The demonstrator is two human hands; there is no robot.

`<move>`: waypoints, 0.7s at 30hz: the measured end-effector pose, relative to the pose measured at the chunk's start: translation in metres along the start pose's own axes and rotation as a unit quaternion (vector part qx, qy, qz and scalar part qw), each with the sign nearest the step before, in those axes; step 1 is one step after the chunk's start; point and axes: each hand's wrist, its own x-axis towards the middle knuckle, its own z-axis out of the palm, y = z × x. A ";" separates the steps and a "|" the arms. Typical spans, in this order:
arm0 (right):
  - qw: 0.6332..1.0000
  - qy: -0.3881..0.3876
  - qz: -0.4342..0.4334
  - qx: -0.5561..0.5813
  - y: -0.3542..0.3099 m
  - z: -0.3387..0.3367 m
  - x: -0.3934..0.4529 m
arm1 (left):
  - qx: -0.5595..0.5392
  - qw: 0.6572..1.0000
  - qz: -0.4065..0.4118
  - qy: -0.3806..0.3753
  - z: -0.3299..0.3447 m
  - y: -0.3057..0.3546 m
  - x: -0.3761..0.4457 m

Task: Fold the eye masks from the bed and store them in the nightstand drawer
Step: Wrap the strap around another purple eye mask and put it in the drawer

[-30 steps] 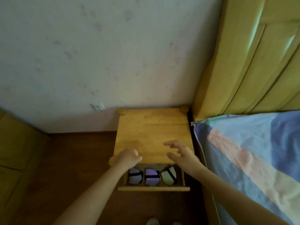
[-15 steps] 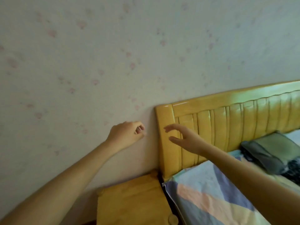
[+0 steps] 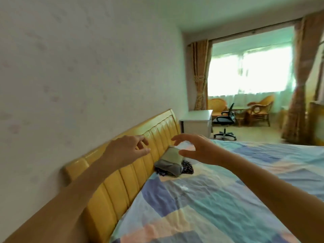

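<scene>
While both bare forearms reach in from the bottom corners, neither hand carries anything. Bedspread (image 3: 219, 199): patchwork of blue, teal, peach and cream blocks, covering the bed across the lower right. Headboard (image 3: 122, 174): yellow wood with upright padded panels, running along the pale speckled wall (image 3: 70, 67) on the left. Left hand (image 3: 127, 149): raised in front of the headboard, fingers loosely curled, thumb and fingertips close together, gripping nothing. Right hand (image 3: 196, 149): raised above the bed, fingers spread wide in an open curve, thumb below, holding nothing. Pile of soft items (image 3: 171, 163): lying on the bedspread close to the headboard, beyond and between the two hands; an olive-green piece on top, a grey piece under it, a dark patterned piece at the bottom right edge. Whether these are the eye masks cannot be told with certainty at this blur; neither hand touches the pile. White desk (image 3: 196, 120): past the far end of the headboard. Black office chair (image 3: 225, 121): just beside the desk. Wicker armchairs (image 3: 259, 109): farther back, near the bright window (image 3: 250, 71). Brown curtains (image 3: 199, 74): hanging at either side of the window.
</scene>
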 end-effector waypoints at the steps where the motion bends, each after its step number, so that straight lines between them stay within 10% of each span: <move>1: 1.000 0.014 0.023 -0.017 0.006 -0.019 -0.025 | -0.011 0.999 0.030 -0.003 0.003 0.026 0.007; 21: 0.856 0.157 0.439 -0.223 0.025 -0.353 -0.642 | -0.234 0.850 0.463 -0.094 0.080 0.679 -0.096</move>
